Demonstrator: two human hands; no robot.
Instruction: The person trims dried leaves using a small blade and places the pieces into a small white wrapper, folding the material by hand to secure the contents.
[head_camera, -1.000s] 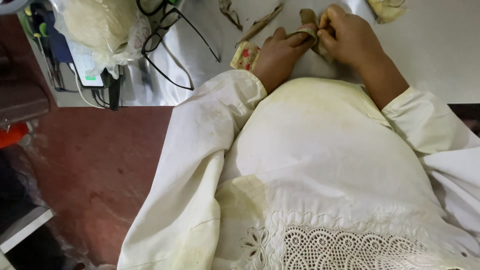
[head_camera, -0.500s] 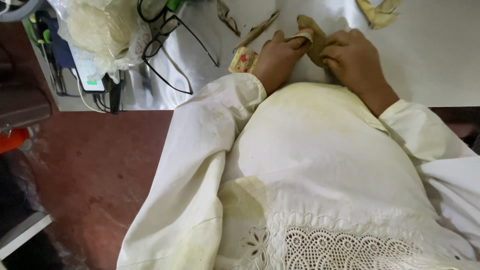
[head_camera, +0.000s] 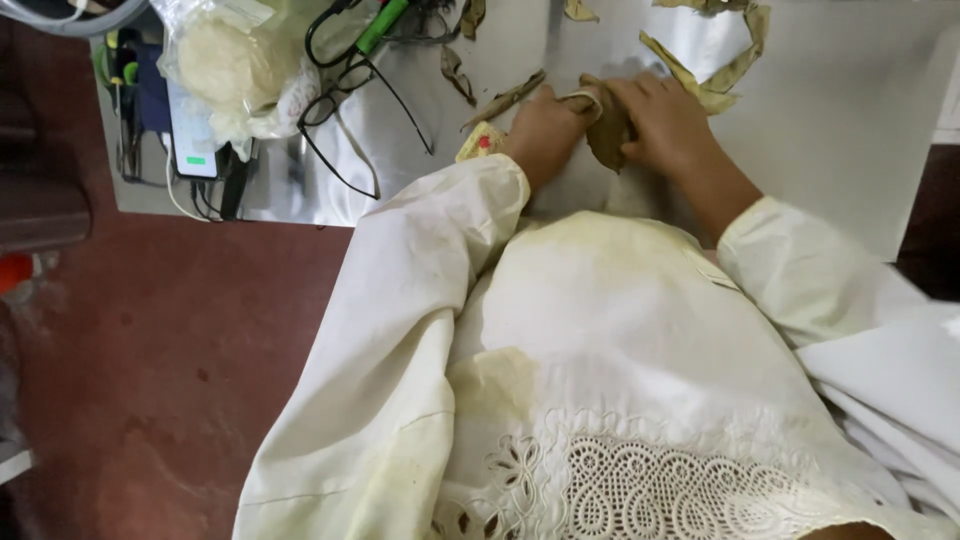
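My left hand (head_camera: 545, 135) and my right hand (head_camera: 668, 125) meet over a brown dried leaf (head_camera: 607, 138) on the grey tabletop (head_camera: 850, 110). Both hands press and pinch the leaf between them. A pale strip curls over the fingers of my left hand. My cream sleeves and a lace-edged garment fill the lower part of the view.
Loose leaf strips (head_camera: 720, 75) lie beyond my hands. A small yellow and red packet (head_camera: 480, 142) sits by my left wrist. Black glasses (head_camera: 345, 100), a green pen (head_camera: 380, 25), a plastic bag of pale stuff (head_camera: 235, 70) and a phone (head_camera: 192, 125) lie at the left. Red floor lies below.
The view has shifted, so the table and hands sit lower in frame. My hands have stayed together on the leaf, working it between the fingers.
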